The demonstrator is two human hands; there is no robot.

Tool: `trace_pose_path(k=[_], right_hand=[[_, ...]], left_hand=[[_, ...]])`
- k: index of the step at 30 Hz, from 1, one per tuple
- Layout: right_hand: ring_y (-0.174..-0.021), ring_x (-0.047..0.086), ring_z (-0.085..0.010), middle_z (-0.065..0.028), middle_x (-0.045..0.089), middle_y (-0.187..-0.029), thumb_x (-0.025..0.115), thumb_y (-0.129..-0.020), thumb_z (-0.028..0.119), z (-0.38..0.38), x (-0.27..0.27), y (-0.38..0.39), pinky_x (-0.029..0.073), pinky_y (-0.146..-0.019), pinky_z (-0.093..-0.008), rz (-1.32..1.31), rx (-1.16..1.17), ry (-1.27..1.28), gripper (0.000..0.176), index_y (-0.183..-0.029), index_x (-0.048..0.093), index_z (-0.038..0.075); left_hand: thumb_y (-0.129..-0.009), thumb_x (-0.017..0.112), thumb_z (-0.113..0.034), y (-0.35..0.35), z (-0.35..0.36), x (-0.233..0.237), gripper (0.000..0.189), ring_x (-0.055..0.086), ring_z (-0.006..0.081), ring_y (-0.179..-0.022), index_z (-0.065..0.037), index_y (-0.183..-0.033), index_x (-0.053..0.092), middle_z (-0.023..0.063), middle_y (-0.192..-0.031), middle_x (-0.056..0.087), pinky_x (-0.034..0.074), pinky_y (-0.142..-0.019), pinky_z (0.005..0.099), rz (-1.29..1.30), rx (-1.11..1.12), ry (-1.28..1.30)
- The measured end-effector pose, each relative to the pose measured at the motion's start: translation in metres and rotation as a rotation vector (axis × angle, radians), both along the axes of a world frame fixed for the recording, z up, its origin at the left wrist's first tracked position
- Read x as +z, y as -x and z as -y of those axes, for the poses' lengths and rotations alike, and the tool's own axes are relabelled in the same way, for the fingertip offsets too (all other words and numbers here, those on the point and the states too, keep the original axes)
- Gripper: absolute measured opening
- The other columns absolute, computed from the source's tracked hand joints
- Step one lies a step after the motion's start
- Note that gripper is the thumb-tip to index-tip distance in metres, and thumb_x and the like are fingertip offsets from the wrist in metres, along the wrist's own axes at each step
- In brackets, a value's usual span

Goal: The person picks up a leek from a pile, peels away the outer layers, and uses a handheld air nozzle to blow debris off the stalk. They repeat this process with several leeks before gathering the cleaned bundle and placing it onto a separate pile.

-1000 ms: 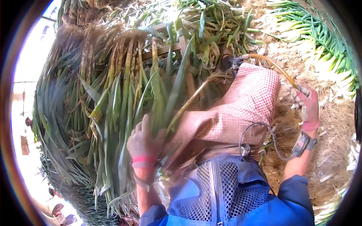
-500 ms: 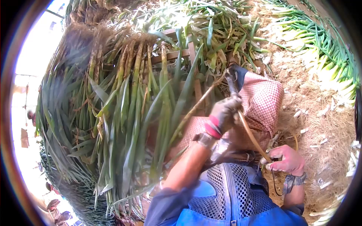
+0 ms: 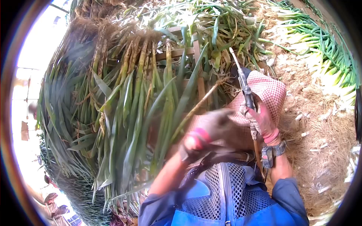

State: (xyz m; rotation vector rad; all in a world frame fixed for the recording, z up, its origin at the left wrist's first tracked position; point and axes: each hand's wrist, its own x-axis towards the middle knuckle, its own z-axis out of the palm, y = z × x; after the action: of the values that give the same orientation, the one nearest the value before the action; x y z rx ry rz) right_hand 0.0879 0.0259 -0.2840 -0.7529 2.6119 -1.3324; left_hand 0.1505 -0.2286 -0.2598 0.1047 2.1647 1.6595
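My right hand, in a pink and grey glove, is closed around a grey air blow gun with a long thin nozzle pointing up and away. A tan hose runs down from the gun past my wrist. My left hand, gloved with a pink cuff, is smeared by motion, so its fingers cannot be made out. Just above it, a single green onion slants with its roots toward my knee. Left of that hand hangs a thick layer of long green onions, roots up and leaves down.
Wooden slats show behind the onions. Loose leaf trimmings are heaped at the back. To the right, cut roots cover the ground, and cleaned green onions lie in a row. Checkered cloth covers my knee.
The air blow gun has passed from my left hand to my right, which let go of the hose and moved up. My left hand has dropped down and left, toward the onions.
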Motion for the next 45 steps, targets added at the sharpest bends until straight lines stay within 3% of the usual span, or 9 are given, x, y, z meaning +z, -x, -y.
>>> trace_pose_path(k=[1,4,11,17,22,25,27,31,45], right_hand=[[-0.119,0.063,-0.0221,-0.0148,0.066,-0.131,0.077,-0.096,0.026,0.012,0.011,-0.004,0.046,-0.110,-0.0365,0.643,-0.182,0.361,0.069,-0.156,0.050,0.004],[-0.129,0.058,-0.0231,-0.0163,0.059,-0.147,0.076,-0.095,0.020,0.018,0.030,-0.007,0.041,-0.116,-0.0366,0.506,-0.154,0.341,0.077,-0.161,0.043,0.002],[-0.139,0.051,-0.0235,-0.0150,0.057,-0.150,0.074,-0.090,0.014,0.022,0.036,-0.014,0.034,-0.122,-0.0344,0.551,-0.198,0.386,0.084,-0.164,0.037,-0.003],[-0.132,0.057,-0.0219,-0.0168,0.058,-0.149,0.075,-0.089,0.017,0.039,0.045,0.000,0.042,-0.116,-0.0328,0.606,-0.138,0.353,0.092,-0.167,0.030,-0.003],[-0.116,0.070,-0.0338,-0.0254,0.067,-0.134,0.076,-0.087,0.028,0.064,0.018,0.015,0.053,-0.104,-0.0393,0.313,0.029,-0.012,0.089,-0.164,0.040,0.001],[-0.115,0.068,-0.0432,-0.0298,0.068,-0.125,0.074,-0.087,0.033,0.073,0.013,0.016,0.054,-0.102,-0.0456,0.355,0.087,-0.136,0.087,-0.164,0.042,0.009],[-0.134,0.062,-0.0402,-0.0288,0.059,-0.149,0.075,-0.087,0.029,0.082,0.025,0.016,0.048,-0.114,-0.0401,0.474,0.235,-0.270,0.086,-0.161,0.043,0.000],[-0.106,0.069,-0.0434,-0.0261,0.068,-0.113,0.072,-0.088,0.039,0.086,0.014,0.010,0.056,-0.095,-0.0479,0.446,0.309,-0.307,0.085,-0.163,0.044,0.011],[-0.110,0.069,-0.0444,-0.0237,0.068,-0.116,0.067,-0.091,0.038,0.126,0.008,0.009,0.053,-0.101,-0.0554,0.339,0.383,-0.642,0.080,-0.164,0.043,0.018]], left_hand=[[-0.094,0.076,-0.021,0.010,0.020,0.015,0.039,0.078,0.0279,-0.098,-0.006,-0.129,0.071,0.0151,-0.110,0.079,0.062,-0.084,0.0406,-0.223,0.008,0.497],[-0.090,0.073,-0.037,0.010,0.065,-0.048,0.029,0.078,0.0320,-0.085,-0.013,-0.108,0.074,0.0114,-0.089,0.076,0.060,-0.075,0.0484,-0.144,-0.060,1.251],[-0.094,0.072,-0.040,0.008,0.082,-0.046,0.033,0.077,0.0371,-0.082,-0.008,-0.096,0.078,0.0186,-0.085,0.077,0.060,-0.076,0.0493,0.022,-0.176,1.043],[-0.097,0.079,-0.037,0.099,0.112,-0.008,0.034,0.066,0.0108,-0.067,-0.003,-0.103,0.078,0.0044,-0.071,0.070,0.056,-0.066,0.0345,0.070,0.501,0.620],[-0.080,0.084,-0.034,0.113,0.133,-0.060,0.054,0.074,0.0379,-0.111,-0.002,-0.122,0.074,0.0235,-0.115,0.077,0.056,-0.096,0.0442,0.203,0.247,0.790],[-0.081,0.089,-0.036,0.093,0.127,-0.048,0.063,0.073,0.0388,-0.116,-0.002,-0.131,0.072,0.0244,-0.118,0.076,0.056,-0.099,0.0436,0.182,0.182,0.864],[-0.081,0.088,-0.036,0.078,0.128,-0.055,0.061,0.072,0.0396,-0.116,-0.003,-0.130,0.073,0.0241,-0.119,0.076,0.056,-0.099,0.0447,0.229,0.213,0.836],[-0.082,0.086,-0.036,0.062,0.128,-0.069,0.055,0.073,0.0385,-0.114,-0.004,-0.126,0.075,0.0228,-0.119,0.077,0.056,-0.099,0.0447,0.292,0.225,0.767],[-0.080,0.085,-0.031,0.059,0.123,-0.088,0.045,0.073,0.0403,-0.111,-0.003,-0.114,0.076,0.0242,-0.113,0.077,0.056,-0.095,0.0473,0.309,0.284,0.871]])
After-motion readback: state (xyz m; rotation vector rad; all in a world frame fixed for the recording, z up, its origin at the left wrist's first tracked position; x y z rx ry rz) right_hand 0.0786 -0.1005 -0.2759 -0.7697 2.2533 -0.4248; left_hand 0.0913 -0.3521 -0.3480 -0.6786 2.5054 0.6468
